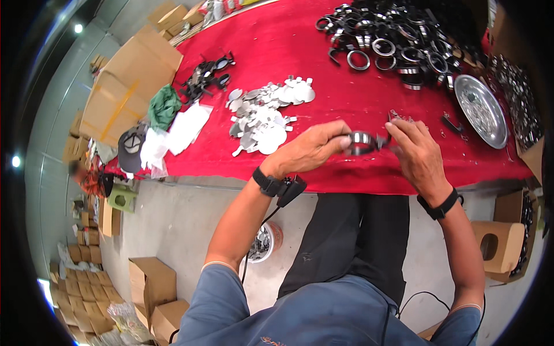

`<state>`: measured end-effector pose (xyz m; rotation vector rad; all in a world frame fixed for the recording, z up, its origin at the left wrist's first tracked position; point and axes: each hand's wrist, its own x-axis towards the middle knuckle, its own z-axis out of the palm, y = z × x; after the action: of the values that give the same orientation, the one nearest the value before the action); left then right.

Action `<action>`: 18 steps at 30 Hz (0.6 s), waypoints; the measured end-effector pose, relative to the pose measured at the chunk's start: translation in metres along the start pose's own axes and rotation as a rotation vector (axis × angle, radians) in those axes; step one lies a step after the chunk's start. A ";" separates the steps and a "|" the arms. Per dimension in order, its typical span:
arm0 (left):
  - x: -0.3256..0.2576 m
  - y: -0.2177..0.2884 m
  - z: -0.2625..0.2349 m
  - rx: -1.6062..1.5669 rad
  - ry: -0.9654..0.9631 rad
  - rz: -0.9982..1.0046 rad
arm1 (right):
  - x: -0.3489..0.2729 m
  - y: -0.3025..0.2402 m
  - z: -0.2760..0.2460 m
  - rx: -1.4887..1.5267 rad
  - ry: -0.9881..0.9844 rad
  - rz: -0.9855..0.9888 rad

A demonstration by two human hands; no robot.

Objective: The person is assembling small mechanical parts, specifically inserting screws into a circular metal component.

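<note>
Over the near edge of the red-covered table, my left hand (311, 149) pinches a ring-shaped part (362, 143) with a shiny metal band and a black tab on its right side. My right hand (418, 154) is closed at that tab, its fingertips together; whatever they hold is too small and blurred to name. Small wire pieces (398, 115) lie just beyond the right fingers. Left of my hands spreads a heap of flat silvery discs with tabs (268, 135).
Many black-and-silver rings (398, 43) are piled at the far right. A round metal tray (482, 112) of small wire pieces stands at the right. Black parts (208, 78), a cap (131, 149) and a cardboard box (130, 86) lie left. A bucket (276, 242) stands below the table.
</note>
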<state>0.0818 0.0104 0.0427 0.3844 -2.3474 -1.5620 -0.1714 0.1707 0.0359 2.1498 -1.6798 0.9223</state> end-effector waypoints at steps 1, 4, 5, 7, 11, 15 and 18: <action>-0.013 -0.002 -0.004 -0.041 -0.059 -0.038 | -0.002 -0.007 -0.001 0.010 -0.043 -0.014; -0.043 -0.008 -0.017 -0.289 -0.110 -0.226 | -0.005 -0.026 0.002 0.187 -0.103 -0.148; -0.048 -0.011 -0.019 -0.312 -0.121 -0.174 | -0.006 -0.032 0.004 0.229 -0.172 -0.126; -0.053 -0.018 -0.024 -0.354 -0.076 -0.193 | -0.005 -0.039 0.012 0.263 -0.171 -0.126; -0.025 -0.043 -0.080 0.464 0.387 -0.271 | 0.003 -0.036 0.037 0.168 -0.041 0.098; 0.017 -0.079 -0.125 1.014 0.531 -0.206 | 0.003 -0.022 0.062 0.144 0.017 0.634; 0.050 -0.101 -0.127 1.147 0.462 -0.201 | -0.005 -0.022 0.078 0.133 0.022 0.799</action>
<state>0.0912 -0.1541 0.0006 1.0819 -2.5756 0.0374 -0.1267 0.1378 -0.0232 1.4898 -2.5791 1.2542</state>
